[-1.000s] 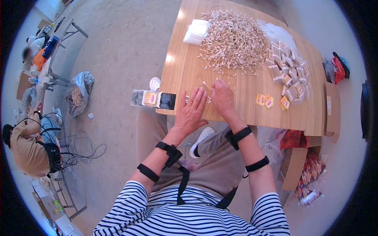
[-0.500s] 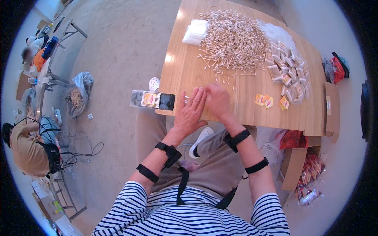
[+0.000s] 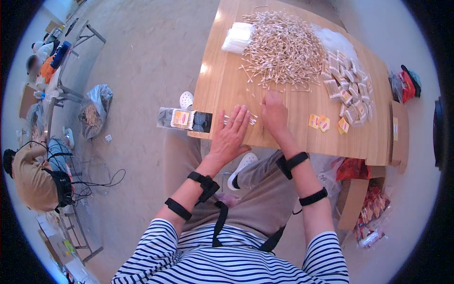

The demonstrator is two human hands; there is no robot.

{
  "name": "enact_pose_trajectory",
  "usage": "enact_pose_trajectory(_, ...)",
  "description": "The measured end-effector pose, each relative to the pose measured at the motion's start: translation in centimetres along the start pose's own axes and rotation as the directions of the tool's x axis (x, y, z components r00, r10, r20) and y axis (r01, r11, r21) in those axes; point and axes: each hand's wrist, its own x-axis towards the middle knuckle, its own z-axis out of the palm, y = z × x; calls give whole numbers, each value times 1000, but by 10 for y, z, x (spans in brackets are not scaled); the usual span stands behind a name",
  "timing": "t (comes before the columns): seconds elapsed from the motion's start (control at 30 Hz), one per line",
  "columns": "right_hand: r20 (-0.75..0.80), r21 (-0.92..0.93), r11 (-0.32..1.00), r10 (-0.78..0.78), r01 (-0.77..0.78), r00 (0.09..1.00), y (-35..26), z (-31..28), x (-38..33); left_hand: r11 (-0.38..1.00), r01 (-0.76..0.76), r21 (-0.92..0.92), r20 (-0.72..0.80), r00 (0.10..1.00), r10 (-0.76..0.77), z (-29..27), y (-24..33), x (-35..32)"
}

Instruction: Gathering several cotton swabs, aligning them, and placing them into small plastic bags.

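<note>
A light wooden rectangular table (image 3: 227, 90) fills the upper middle of the frame, its near edge just above the seated person's knees. On its far part, near the top centre, lies a broad heap of thin pale wooden cotton swabs (image 3: 283, 47), loose sticks trailing off its lower edge toward the hands. To the right of the heap, along the table's right side, sits a scatter of small clear filled packets (image 3: 347, 87), and at the heap's upper left a stack of flat white empty bags (image 3: 238, 38). At the table's left near corner, a flat dark-backed packet of swabs with an orange label (image 3: 185, 119) hangs partly over the edge. Three small orange-and-yellow paper labels (image 3: 325, 123) lie near the right hand, lower right of the tabletop.

The left hand (image 3: 231, 136) lies flat, palm down, at the near edge, fingers straight and slightly spread, closed on nothing. Just above its fingertips rests a small bundle of cotton swabs (image 3: 239, 118), lying crosswise between the two hands. The right hand (image 3: 275, 113) reaches a little further up the table, knuckles raised; its fingertips seem drawn together on the loose swabs below the heap, though the view is too small to tell whether they pinch any.
</note>
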Motion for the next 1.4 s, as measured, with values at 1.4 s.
enact_pose_trajectory(1.4, -22, 228, 954, -194, 194, 981, -15, 1, -22, 1000, -3, 3, 11, 1000, 3, -5, 0, 7)
